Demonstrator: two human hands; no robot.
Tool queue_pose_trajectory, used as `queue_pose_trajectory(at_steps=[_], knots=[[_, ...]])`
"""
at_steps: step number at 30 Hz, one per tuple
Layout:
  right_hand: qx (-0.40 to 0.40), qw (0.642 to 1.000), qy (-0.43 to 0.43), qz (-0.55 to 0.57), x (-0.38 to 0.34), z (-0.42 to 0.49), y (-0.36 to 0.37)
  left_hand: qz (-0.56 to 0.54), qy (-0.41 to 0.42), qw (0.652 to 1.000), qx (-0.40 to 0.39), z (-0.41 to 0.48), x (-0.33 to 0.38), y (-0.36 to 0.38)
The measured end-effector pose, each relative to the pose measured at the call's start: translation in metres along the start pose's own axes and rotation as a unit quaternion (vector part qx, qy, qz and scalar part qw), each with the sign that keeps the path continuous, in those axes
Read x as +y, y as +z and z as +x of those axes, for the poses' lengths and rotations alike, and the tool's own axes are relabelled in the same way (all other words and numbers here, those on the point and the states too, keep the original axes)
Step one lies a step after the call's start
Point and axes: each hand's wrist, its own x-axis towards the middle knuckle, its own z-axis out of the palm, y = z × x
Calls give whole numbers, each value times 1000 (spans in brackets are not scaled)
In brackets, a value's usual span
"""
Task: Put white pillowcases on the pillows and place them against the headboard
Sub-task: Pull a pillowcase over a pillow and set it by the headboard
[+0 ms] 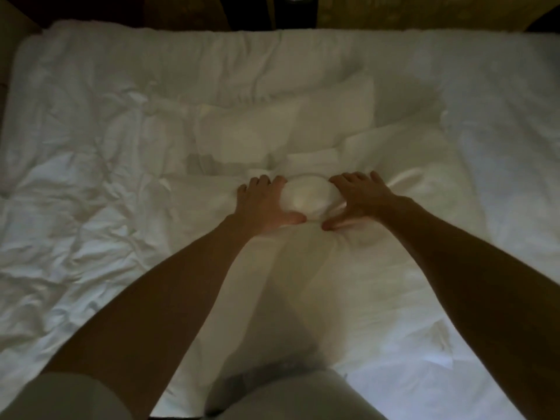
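Pillow (304, 199) lies lengthwise, exposed end pointing away.

Frame is reading dim overall and soft throughout, with no crisp detail. The bedding (500, 183) is showing brightest and bluish at right and lower right, while the centre is taking a warm yellowish cast. A broad shadow is falling across the lower centre. Top edge and corners are fading to near black. Motion blur is smearing the right hand (357, 198) at its thumb. Wide-angle distortion is bowing the bedding's far edge.
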Motion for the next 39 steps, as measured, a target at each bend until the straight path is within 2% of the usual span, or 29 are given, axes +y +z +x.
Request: queue_pose_trajectory(at_steps=[4,9,13,17,22,26,31,35,39], knots=[[5,1000,7,14,-6,-25,1,57,45,993,89,-28,7,-2],[91,995,9,36,-23,-74,6,100,78,976,179,-77,19,-1],[192,981,-16,24,-33,-125,19,108,107,968,201,-122,33,6],[202,978,-25,-44,-43,-161,19,131,143,952,237,-166,45,11],[276,956,-66,-77,-64,-195,12,153,197,936,247,-224,49,-3],[252,941,-151,-168,-86,-210,0,175,267,913,254,-270,45,-3],[166,930,-183,-274,-110,-231,-8,211,317,893,242,-321,35,14],[102,944,-160,-270,-131,-252,-1,175,309,912,205,-346,26,19],[116,950,-145,-250,-127,-271,1,64,242,939,234,-356,20,-1]])
